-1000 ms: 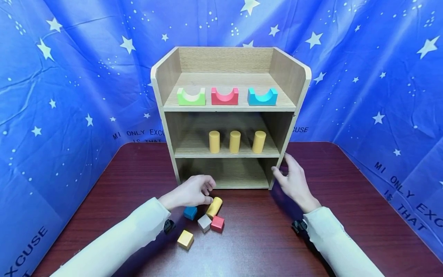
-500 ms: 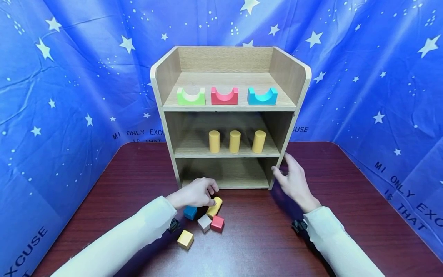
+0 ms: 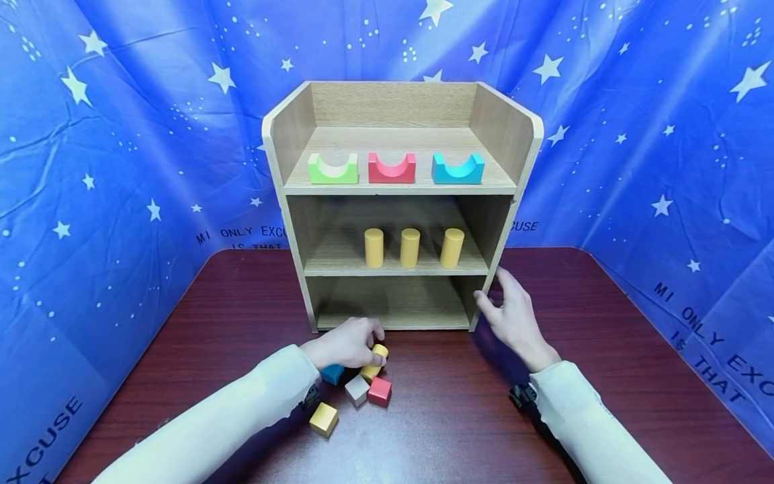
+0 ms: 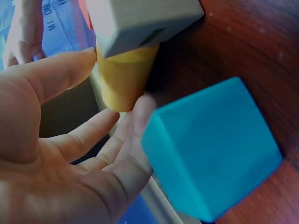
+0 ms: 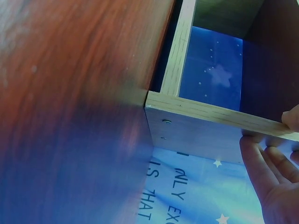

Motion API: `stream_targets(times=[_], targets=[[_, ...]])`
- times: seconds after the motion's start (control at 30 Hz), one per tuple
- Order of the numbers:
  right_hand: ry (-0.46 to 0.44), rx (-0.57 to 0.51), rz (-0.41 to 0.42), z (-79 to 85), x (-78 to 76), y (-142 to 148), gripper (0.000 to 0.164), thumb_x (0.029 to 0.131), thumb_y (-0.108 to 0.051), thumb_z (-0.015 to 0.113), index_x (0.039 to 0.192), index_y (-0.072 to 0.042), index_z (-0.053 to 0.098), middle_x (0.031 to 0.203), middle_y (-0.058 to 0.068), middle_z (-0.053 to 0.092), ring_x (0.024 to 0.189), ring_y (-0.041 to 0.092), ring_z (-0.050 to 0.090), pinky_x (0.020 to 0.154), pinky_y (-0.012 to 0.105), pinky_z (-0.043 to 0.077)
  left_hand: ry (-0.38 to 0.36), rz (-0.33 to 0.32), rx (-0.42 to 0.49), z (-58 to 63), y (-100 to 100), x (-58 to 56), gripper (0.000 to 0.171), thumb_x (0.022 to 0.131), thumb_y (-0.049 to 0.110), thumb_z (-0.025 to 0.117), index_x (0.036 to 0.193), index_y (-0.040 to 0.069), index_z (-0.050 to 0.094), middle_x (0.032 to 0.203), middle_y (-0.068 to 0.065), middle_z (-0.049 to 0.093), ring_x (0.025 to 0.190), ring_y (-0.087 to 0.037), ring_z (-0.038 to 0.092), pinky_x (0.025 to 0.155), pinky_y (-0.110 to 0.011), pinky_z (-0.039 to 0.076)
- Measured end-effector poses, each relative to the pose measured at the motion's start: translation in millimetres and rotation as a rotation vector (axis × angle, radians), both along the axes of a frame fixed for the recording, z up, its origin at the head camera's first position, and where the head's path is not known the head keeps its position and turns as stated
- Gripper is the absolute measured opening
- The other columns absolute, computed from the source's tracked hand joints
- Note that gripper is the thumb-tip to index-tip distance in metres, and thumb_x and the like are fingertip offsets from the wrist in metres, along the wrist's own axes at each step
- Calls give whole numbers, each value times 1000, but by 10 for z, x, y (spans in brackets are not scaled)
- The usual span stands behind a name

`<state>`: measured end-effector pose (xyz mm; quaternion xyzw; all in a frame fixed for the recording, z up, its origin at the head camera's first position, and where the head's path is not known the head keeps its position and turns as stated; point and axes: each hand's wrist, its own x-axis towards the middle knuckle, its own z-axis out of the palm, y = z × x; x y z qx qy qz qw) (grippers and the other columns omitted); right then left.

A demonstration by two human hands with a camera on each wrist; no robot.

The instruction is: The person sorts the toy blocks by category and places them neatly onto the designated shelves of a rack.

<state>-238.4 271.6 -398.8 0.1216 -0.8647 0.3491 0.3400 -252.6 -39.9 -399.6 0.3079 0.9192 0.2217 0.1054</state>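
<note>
My left hand (image 3: 349,343) reaches down to a yellow cylinder block (image 3: 370,372) lying on the table. In the left wrist view, the thumb is at one side of the cylinder and fingertips (image 4: 144,103) are at the other, pinching it near its end. A blue cube (image 4: 219,144), partly under the hand in the head view, sits close by. Against the cylinder's near end are a grey cube (image 3: 357,390) and a red cube (image 3: 380,391). My right hand (image 3: 514,319) holds the right side panel of the wooden shelf (image 3: 402,190), thumb at its front edge, fingers outside.
Green (image 3: 334,175), red (image 3: 392,173) and blue arch blocks (image 3: 457,173) stand on the top shelf. Below, three upright yellow cylinders (image 3: 410,249) line the middle level. A yellow cube (image 3: 324,420) lies nearest on the dark table (image 3: 459,417). Blue star-printed cloth (image 3: 139,134) hangs behind.
My left hand has moved right and slightly down onto the lying yellow cylinder, its thumb now over it. The right hand stays on the shelf's side.
</note>
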Motion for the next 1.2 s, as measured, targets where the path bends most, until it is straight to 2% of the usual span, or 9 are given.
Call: stream_targets(times=[0.13, 0.3, 0.4, 0.57, 0.8, 1.0, 1.2], targets=[[-4, -5, 6, 4, 2, -1, 46, 83, -7, 68, 127, -4, 54, 107, 13, 61, 94, 23, 61, 67, 39, 56, 15, 2, -15, -32, 21, 7, 36, 71, 24, 81, 98, 8, 63, 73, 2, 57, 69, -13, 53, 65, -29, 45], [-5, 1, 0, 10, 6, 0, 46, 83, -8, 68, 127, -4, 54, 107, 12, 61, 94, 23, 61, 67, 33, 56, 24, 11, -22, -53, 37, 2, 30, 70, 20, 79, 93, 10, 63, 68, 4, 56, 63, -11, 51, 59, -27, 43], [-3, -1, 1, 7, 8, 2, 46, 83, -7, 68, 126, -5, 54, 107, 12, 61, 94, 23, 62, 68, 36, 56, 23, 11, -20, -47, 38, -4, 28, 71, 19, 79, 91, 11, 62, 66, 4, 55, 61, -11, 50, 57, -26, 42], [-4, 0, 0, -2, 4, 0, 46, 83, -7, 68, 127, -4, 54, 108, 12, 61, 93, 24, 62, 68, 39, 55, 30, 0, -14, -36, 33, -4, 29, 71, 18, 78, 94, 9, 63, 69, 3, 56, 64, -12, 51, 59, -27, 43], [-10, -14, 15, 1, 0, 2, 46, 84, -6, 67, 128, -4, 53, 108, 15, 61, 93, 25, 62, 68, 41, 55, 75, -16, -32, -25, 35, 16, 42, 70, 24, 82, 103, 7, 63, 80, -3, 61, 75, -14, 55, 68, -31, 46], [-15, -24, 31, -2, -1, -2, 46, 84, -5, 67, 128, -3, 52, 108, 16, 60, 92, 27, 63, 68, 42, 55, 62, -29, -69, -23, 31, 26, 40, 70, 23, 82, 103, 9, 62, 73, 3, 56, 68, -10, 52, 64, -26, 44], [-9, -21, 29, -8, -1, 3, 46, 84, -6, 67, 127, -3, 52, 108, 15, 61, 92, 26, 63, 67, 42, 55, 59, -45, -64, -37, 31, 22, 36, 71, 20, 81, 99, 8, 62, 69, 5, 54, 64, -10, 50, 60, -25, 43]])
